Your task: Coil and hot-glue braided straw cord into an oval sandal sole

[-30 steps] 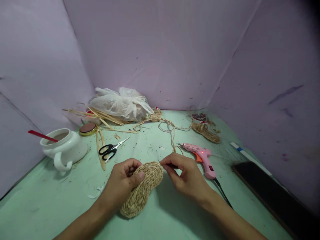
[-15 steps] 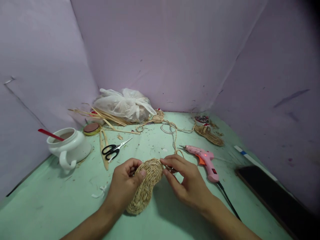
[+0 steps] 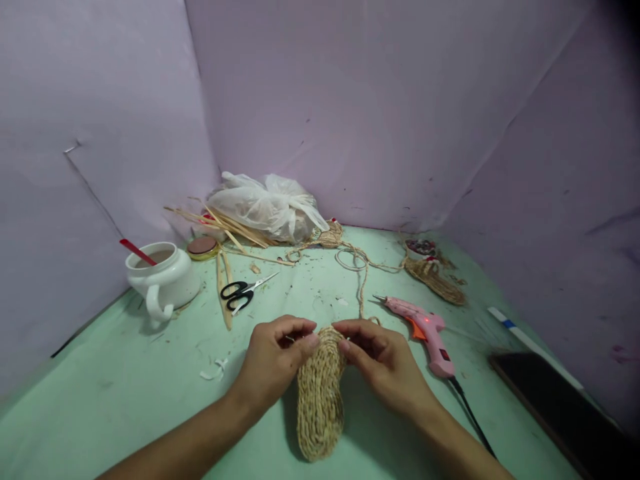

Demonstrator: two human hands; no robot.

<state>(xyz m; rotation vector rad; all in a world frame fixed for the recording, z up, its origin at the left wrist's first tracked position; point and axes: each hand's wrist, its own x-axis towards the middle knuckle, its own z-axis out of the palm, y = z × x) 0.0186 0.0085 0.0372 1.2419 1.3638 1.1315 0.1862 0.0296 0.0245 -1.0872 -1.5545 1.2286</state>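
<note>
Widest lane is front left: bare pale-green tabletop (image 3: 150, 400) between the left forearm and the glossy white handled pot (image 3: 175, 287), with only curled white scraps (image 3: 216, 370) in it. Gap between left hand (image 3: 287, 350) and right hand (image 3: 367, 347) is filled by the tan coiled-fibre sole (image 3: 321, 400). Black-handled scissors (image 3: 243, 292) lie flat ahead of the left hand, passable from above; bare strip between them and the thin tan twisted cord (image 3: 363, 293). Cord's a snag risk. Right side's tight: pink glue gun (image 3: 425, 330), trailing black cable (image 3: 473, 417), then a dark flat slab (image 3: 560, 407). Knotted white plastic bag (image 3: 273, 207) and purple walls (image 3: 360, 100) block the rear.
</note>
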